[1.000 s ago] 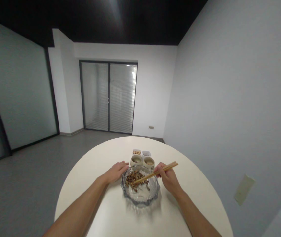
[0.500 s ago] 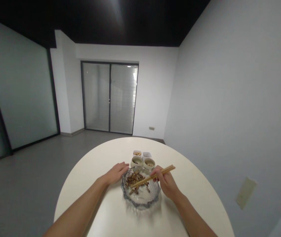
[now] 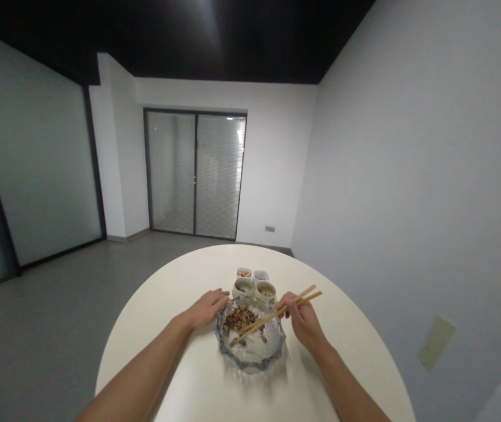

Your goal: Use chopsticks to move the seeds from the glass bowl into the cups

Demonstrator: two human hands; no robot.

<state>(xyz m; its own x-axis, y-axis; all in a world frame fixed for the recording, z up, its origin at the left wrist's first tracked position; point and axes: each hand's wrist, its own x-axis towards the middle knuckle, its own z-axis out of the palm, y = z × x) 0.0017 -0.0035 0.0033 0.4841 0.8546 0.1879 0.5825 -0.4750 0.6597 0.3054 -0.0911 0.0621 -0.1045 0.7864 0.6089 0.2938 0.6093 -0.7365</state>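
A clear glass bowl (image 3: 252, 364) with a wavy rim stands on the round table. Several small brown, striped pieces (image 3: 240, 317), perhaps sunflower seeds, lie in it, mostly in its far left part. My right hand (image 3: 299, 316) is closed round a pair of wooden chopsticks (image 3: 272, 315) at the bowl's right side. Their tips are down in the bowl among the loose pieces, and I cannot tell whether they pinch one. My left hand (image 3: 210, 306) rests flat with fingers extended on the table, its fingertips by the bowl's far left rim.
Behind the bowl stand two beige cups (image 3: 244, 286) side by side. Beyond them are a small white dish (image 3: 244, 273) of light brown pieces and another white dish (image 3: 261, 275). The white table (image 3: 180, 381) has a curved edge, with a wall (image 3: 408, 205) to the right.
My right hand has shifted slightly right with the chopsticks, whose rear ends are now spread apart. The tips have moved a little nearer me. My left hand stays put.
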